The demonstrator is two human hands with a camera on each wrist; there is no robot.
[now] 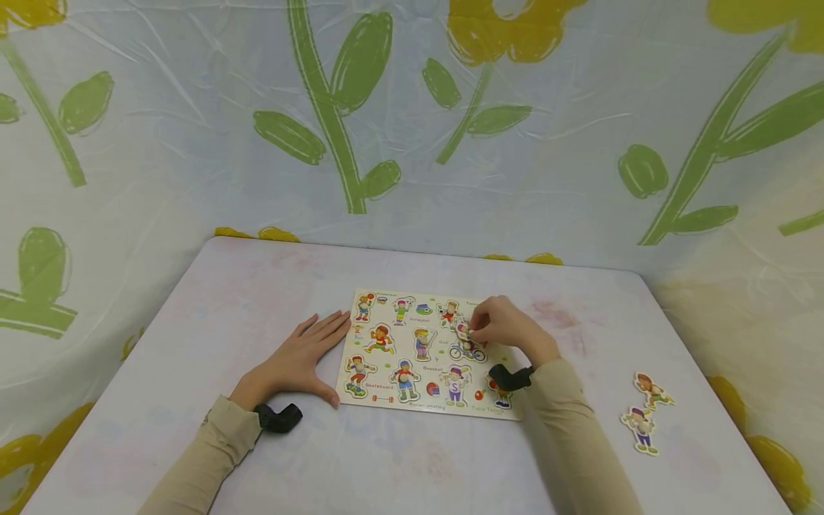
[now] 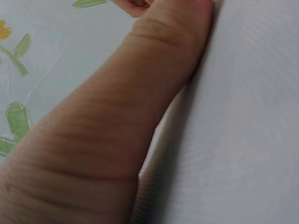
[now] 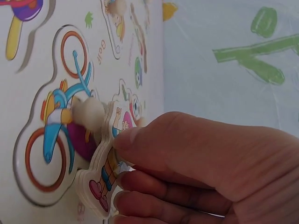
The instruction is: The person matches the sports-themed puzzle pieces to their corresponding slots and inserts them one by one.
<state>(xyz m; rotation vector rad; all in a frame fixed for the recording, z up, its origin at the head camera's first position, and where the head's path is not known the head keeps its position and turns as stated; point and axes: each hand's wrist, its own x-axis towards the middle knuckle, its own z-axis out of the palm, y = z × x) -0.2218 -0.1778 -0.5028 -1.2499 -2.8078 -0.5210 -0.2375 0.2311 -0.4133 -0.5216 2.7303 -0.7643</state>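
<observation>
A wooden knob puzzle board (image 1: pixel 402 340) with several cartoon sports figures lies on the table. My left hand (image 1: pixel 302 361) rests at its left edge, fingers straight and thumb spread near the lower corner. My right hand (image 1: pixel 505 325) is over the board's upper right part. Between its thumb and fingers it pinches a figure puzzle piece (image 3: pixel 99 189) with pink shoes, tilted up on edge. This piece stands close against the cyclist piece (image 3: pixel 55 130), which sits in its recess; whether they touch I cannot tell. The left wrist view shows mostly the left hand's side (image 2: pixel 107 112).
Two loose figure pieces lie on the table to the right: a running figure (image 1: pixel 653 391) and a figure in purple trousers (image 1: pixel 640 429). A flower-printed cloth (image 1: pixel 412 193) hangs behind the pale table (image 1: pixel 309 465).
</observation>
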